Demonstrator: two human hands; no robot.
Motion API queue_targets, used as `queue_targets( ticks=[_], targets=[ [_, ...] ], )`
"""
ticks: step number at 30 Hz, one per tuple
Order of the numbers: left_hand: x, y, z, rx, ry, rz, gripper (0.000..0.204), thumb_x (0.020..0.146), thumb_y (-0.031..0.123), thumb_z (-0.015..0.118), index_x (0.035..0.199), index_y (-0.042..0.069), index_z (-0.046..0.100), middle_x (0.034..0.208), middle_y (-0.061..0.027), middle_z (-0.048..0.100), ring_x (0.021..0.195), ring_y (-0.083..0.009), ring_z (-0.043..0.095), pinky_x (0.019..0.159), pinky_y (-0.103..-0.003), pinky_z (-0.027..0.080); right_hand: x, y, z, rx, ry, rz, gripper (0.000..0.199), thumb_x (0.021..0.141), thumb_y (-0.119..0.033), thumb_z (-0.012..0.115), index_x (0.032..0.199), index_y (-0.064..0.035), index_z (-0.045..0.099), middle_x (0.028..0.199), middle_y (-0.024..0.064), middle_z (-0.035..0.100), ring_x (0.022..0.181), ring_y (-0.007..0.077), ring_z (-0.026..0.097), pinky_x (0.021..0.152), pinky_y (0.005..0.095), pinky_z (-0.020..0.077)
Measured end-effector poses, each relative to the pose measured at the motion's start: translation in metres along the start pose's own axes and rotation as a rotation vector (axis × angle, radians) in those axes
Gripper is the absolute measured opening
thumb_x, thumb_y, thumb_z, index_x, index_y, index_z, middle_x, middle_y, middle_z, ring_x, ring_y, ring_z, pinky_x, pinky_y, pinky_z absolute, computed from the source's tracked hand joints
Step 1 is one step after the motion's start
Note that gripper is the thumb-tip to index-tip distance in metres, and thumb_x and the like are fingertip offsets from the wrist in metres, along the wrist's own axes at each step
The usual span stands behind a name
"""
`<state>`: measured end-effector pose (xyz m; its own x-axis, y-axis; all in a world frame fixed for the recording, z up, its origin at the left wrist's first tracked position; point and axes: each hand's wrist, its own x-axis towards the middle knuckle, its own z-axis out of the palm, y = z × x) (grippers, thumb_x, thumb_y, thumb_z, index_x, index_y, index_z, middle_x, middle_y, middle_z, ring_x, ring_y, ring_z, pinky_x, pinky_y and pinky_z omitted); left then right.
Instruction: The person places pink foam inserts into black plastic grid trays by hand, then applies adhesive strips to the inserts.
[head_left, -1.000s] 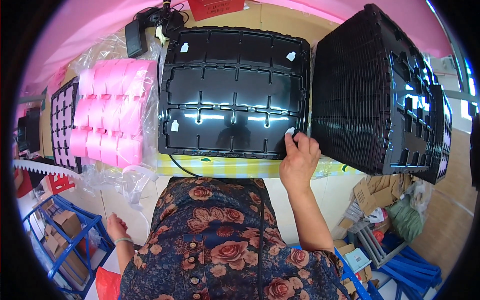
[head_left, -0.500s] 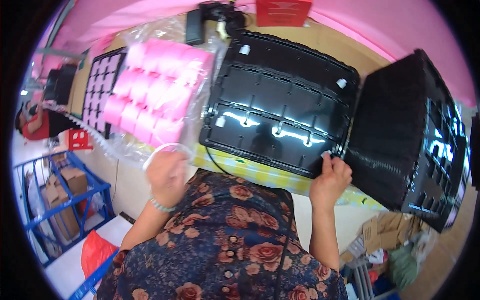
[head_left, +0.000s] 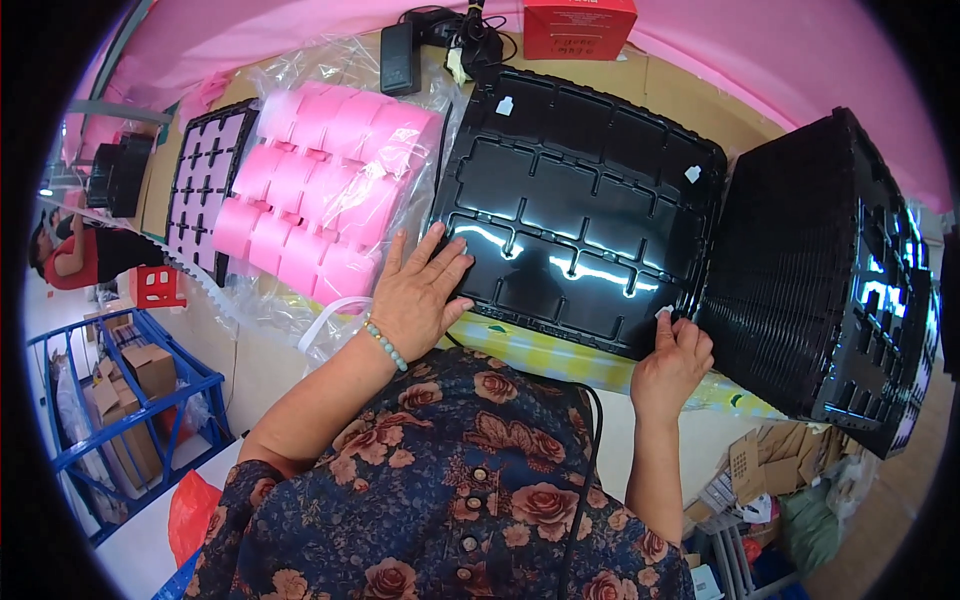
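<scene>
Centre frame: black moulded tray (head_left: 580, 230) is pressed by the spread left hand (head_left: 415, 290); its corner is pinched by the right hand (head_left: 672, 362). Slippage toward the adjacent tray stack (head_left: 820, 270) is judged possible.

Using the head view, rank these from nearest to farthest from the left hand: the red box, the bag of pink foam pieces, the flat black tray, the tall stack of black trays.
1. Flat black tray: the left hand rests on its near-left corner.
2. Bag of pink foam pieces: just left of the hand; whether it touches is unclear.
3. Red box: at the table's far edge.
4. Tall stack of black trays: far right.
Items 3 and 4 are close to call.
</scene>
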<state>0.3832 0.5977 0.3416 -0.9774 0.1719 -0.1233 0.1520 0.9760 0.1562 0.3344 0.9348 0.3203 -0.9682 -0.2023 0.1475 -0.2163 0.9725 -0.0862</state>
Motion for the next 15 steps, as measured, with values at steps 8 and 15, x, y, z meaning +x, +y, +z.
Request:
queue_targets(
  ticks=[8,15],
  targets=[
    [-0.007,-0.002,-0.007,-0.047,-0.003,-0.008,0.052,0.088,0.039,0.065,0.130,0.009,0.061,0.143,-0.0103,0.053,0.149,-0.0303,0.025,0.121,-0.060,0.008,0.005,-0.011,0.001,-0.090,0.004,0.053,0.038,0.081,0.003,0.059,0.117,-0.0030,0.071,0.103,0.0086,0.060,0.103,0.0295,0.052,0.088,0.0407,0.0400],
    [-0.008,-0.021,-0.004,-0.179,-0.005,0.159,0.043,0.092,0.039,0.060,0.125,0.011,0.066,0.135,-0.0068,0.061,0.146,-0.0248,0.031,0.121,-0.061,0.004,0.036,-0.080,-0.030,0.182,-0.053,-0.093,0.039,0.071,0.004,0.062,0.107,-0.0056,0.073,0.098,0.0077,0.063,0.098,0.0296,0.055,0.084,0.0414,0.0415]
  ],
)
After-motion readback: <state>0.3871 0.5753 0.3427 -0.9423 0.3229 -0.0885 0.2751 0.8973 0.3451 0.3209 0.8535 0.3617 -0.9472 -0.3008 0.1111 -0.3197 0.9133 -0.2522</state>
